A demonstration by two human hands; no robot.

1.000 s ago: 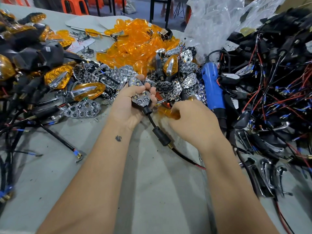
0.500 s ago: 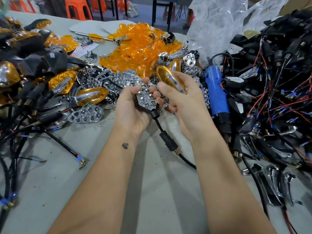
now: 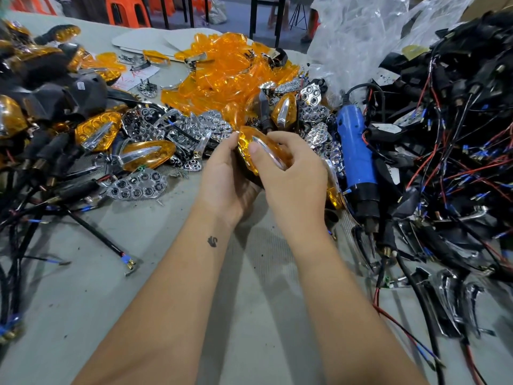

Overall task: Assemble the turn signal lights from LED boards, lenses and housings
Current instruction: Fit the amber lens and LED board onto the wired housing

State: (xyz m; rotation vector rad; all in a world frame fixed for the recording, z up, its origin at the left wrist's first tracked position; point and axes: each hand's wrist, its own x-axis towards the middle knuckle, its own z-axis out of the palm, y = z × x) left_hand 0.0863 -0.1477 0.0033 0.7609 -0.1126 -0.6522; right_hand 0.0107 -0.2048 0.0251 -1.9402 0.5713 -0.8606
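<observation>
both hands meet over the table's middle, just in front of the parts heap. left hand cups the housing from below, fingers curled round its far edge, thumb up along the left side. only a dark sliver of housing shows between the palms. right hand pinches the amber lens from above, thumb on the near face, fingers curled over the far edge. lens sits on top of the housing, touching it; can't tell if it is fully seated. led board is hidden under the lens.

vs 0.5 s ago: lens was held up apart from the housing with the chrome reflector exposed in the left hand; now lens covers it and the reflector is out of sight. the cable that hung below the left hand is now hidden behind the hands. hands have closed together.

around: loose amber lenses piled behind, chrome reflectors left of the hands, blue screwdriver just right of the right hand, wired black housings heaped far right, finished lights on the left.
</observation>
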